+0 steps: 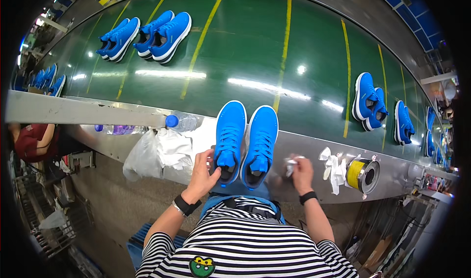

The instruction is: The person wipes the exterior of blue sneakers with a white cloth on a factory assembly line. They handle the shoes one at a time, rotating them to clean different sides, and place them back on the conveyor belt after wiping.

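Observation:
A pair of blue sneakers stands side by side in front of me, toes over the green belt and heels toward my body. My left hand (200, 176) is at the heel end of the left sneaker (229, 131), its thumb and fingers closed on the shoe's outer side. The right sneaker (262, 138) has no hand on it. To the right of the pair, my right hand (302, 174) pinches a crumpled white cloth or tissue (290, 163), somewhat blurred, above the metal ledge.
The green conveyor belt (245, 47) with yellow lines carries more blue sneakers (170, 37) at left and others (370, 101) at right. On the ledge are a plastic bag (142, 158), a clear bottle (184, 121), white scraps (335, 172) and a yellow-labelled can (362, 175). A white rail (83, 111) crosses at left.

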Tool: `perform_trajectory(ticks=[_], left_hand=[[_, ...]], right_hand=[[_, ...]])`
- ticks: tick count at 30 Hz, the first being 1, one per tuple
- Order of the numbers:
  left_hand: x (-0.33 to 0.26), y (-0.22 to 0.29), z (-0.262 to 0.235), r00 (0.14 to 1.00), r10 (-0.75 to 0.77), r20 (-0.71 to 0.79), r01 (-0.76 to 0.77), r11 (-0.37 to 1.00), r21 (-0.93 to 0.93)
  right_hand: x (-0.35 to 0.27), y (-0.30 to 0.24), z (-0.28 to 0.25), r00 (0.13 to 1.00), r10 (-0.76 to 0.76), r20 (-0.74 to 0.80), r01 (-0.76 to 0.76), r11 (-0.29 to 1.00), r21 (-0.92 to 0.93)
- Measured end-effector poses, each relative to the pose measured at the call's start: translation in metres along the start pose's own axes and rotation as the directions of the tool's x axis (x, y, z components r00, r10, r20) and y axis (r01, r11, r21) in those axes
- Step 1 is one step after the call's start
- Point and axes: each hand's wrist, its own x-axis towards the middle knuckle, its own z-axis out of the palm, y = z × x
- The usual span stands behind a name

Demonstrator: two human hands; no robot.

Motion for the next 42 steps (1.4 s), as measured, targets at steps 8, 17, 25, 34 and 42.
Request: perform_trajectory(ticks=[8, 17, 25, 34, 42], left_hand=[[0.027, -0.043, 0.021, 0.985, -0.084, 0.15, 0.088, 0.996, -0.023], [0.024, -0.016, 0.021, 0.993, 0.102, 0.062, -0.113, 0.971, 0.21], [0.003, 0.009, 0.009, 0.995, 0.066, 0.076, -0.098, 0.814, 0.572], [-0.014, 0.008, 0.016, 1.0, -0.005, 0.03, -0.01, 0.867, 0.499], [-0.012, -0.019, 0.012, 0.997, -0.054, 0.052, 0.036, 0.953, 0.3]], right_hand=[[-0.003, 0.01, -0.073, 0.974, 0.16, -0.162, -0.159, 0.987, 0.021], [-0.008, -0.018, -0.066, 0.912, 0.37, -0.178, -0.332, 0.919, 0.21], [0.023, -0.109, -0.05, 1.0, 0.015, 0.018, -0.02, 0.934, 0.356], [0.099, -0.183, 0.041, 0.832, -0.354, 0.426, 0.275, 0.932, 0.237], [0.113, -0.175, 0.067, 0.771, -0.218, 0.598, 0.143, 0.975, 0.172]])
